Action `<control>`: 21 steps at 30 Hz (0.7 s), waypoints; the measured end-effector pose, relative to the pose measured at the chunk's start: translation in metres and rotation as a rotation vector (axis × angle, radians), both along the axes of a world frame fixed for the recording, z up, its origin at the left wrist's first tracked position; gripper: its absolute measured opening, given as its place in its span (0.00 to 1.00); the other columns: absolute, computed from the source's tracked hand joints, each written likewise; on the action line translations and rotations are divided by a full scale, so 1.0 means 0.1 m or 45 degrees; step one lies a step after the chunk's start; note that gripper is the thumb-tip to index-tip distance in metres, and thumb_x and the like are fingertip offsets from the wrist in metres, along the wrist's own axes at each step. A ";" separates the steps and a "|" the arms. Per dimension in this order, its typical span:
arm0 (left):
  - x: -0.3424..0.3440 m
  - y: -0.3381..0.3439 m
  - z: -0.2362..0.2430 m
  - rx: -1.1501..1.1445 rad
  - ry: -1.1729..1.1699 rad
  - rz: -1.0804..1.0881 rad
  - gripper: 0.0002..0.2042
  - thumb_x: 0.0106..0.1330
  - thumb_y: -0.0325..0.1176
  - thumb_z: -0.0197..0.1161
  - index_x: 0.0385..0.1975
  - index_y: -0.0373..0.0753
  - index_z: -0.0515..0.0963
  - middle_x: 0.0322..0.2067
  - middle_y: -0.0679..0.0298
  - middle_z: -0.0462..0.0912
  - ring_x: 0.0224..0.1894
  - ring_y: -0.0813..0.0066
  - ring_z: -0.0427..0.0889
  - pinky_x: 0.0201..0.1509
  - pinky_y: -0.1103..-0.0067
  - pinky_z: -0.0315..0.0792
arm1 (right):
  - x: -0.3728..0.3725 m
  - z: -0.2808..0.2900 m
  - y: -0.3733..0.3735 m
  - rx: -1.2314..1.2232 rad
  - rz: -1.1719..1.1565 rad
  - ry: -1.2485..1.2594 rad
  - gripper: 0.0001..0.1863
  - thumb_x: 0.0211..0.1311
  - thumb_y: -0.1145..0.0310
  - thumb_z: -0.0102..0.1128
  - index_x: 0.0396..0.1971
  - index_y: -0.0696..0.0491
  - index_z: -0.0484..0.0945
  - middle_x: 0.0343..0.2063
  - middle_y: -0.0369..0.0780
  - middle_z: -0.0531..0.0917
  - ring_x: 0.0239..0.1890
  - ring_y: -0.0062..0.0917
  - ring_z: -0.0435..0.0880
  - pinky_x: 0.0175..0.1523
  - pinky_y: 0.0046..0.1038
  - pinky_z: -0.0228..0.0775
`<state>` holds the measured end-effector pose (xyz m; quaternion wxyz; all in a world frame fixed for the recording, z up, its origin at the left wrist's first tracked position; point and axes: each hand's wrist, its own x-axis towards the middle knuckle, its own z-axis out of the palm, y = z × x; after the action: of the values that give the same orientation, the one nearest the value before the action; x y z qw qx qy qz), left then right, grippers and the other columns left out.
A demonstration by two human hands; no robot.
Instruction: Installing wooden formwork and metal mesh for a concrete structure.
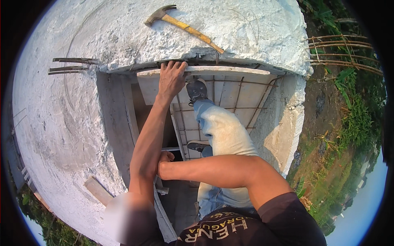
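Observation:
My left hand [172,78] reaches up to the far side of the opening, its fingers curled over the top edge of a pale flat board [225,71]. Just past those fingers is the rough edge of the white concrete slab [254,28]. Bent across my body, my right arm ends beside my left forearm, where my right hand [165,159] is closed and partly hidden; what it grips does not show. On the slab beyond my left hand lies a claw hammer [184,28] with a worn yellow handle.
My shoes [197,90] rest among a grid of rebar [238,92] over pale panels inside the opening. Rebar ends [74,65] jut out at the left, and longer bars [342,51] at the right. A wood offcut [98,190] lies at lower left. Beyond the right edge, ground drops to greenery [353,127].

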<state>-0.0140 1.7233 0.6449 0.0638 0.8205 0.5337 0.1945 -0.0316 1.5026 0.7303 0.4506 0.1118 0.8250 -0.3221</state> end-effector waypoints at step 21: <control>-0.03 0.01 -0.04 0.046 0.035 -0.002 0.13 0.56 0.35 0.66 0.40 0.44 0.75 0.34 0.67 0.78 0.42 0.69 0.76 0.46 0.69 0.64 | 0.18 0.05 0.05 0.118 -0.136 0.175 0.19 0.50 0.73 0.59 0.46 0.49 0.79 0.41 0.35 0.81 0.37 0.30 0.81 0.24 0.34 0.68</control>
<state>-0.0173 1.7243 0.6404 0.0417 0.8245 0.5304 0.1925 -0.0135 1.5074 0.7354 0.3697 0.1540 0.8608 -0.3142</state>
